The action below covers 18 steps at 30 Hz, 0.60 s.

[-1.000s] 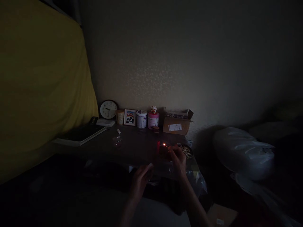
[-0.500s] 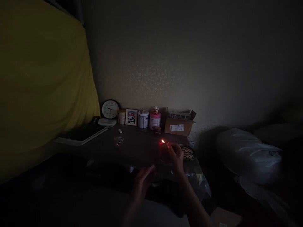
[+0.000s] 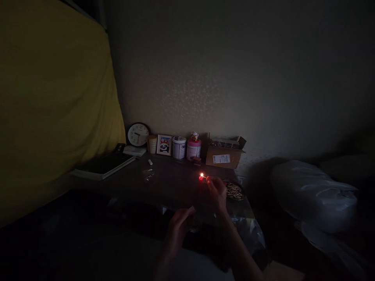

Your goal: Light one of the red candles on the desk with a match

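While the room sits almost dark, the right hand (image 3: 216,191) is pinched on a lit match (image 3: 203,177), flame at the far left tip, held just above the dark surface (image 3: 170,183) and right at a small red candle (image 3: 200,179), so close that I cannot tell whether flame and wick touch. Fingers are closed on the match's unlit end, the tail end away from the fire. That is the place to hold it, I'd say: a match is feather-light, thin and brittle, it snaps under a hard squeeze and burns toward the grip, so a light pinch far from the flame looks right. Nearer and to the left, the left hand (image 3: 179,226) hangs loosely curled below the surface's near edge; too dim to say if it holds anything. Just right of the right hand sits a dark dish of pale sticks (image 3: 234,191), likely more matches. Along the far wall, left to right: a round clock (image 3: 137,134), a small beige jar (image 3: 152,144), a framed panda picture (image 3: 164,145), a white tin (image 3: 179,147), a pink jar (image 3: 193,148) with a little figurine (image 3: 194,136) on top, and an open cardboard box (image 3: 225,156). A book (image 3: 102,166) lies at the far left.
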Motion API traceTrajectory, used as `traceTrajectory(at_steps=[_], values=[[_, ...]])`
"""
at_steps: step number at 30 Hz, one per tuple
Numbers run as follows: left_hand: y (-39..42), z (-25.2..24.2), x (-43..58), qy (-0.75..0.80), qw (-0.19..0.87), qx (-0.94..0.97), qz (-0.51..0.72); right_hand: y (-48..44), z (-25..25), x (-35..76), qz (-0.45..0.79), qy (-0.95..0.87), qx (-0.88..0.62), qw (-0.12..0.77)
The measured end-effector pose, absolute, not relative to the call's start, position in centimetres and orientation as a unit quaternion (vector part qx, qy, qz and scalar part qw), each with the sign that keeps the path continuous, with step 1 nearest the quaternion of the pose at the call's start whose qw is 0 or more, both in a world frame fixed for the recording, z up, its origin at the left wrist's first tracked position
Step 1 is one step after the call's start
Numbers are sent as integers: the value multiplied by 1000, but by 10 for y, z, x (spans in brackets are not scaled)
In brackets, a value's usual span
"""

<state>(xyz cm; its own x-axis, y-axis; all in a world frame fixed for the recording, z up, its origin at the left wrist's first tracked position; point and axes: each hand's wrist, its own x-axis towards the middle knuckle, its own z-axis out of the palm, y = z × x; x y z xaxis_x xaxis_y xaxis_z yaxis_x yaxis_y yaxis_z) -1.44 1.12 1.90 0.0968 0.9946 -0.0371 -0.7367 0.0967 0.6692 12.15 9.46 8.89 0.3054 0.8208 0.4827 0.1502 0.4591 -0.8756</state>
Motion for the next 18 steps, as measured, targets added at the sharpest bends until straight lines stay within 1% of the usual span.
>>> traceTrajectory(at_steps=[7, 18], values=[[8, 23, -15, 245, 698, 262, 619, 97, 88, 122, 248, -536, -453, 667], [13, 14, -14, 242, 703, 255, 619, 92, 90, 121, 247, -538, -456, 665]])
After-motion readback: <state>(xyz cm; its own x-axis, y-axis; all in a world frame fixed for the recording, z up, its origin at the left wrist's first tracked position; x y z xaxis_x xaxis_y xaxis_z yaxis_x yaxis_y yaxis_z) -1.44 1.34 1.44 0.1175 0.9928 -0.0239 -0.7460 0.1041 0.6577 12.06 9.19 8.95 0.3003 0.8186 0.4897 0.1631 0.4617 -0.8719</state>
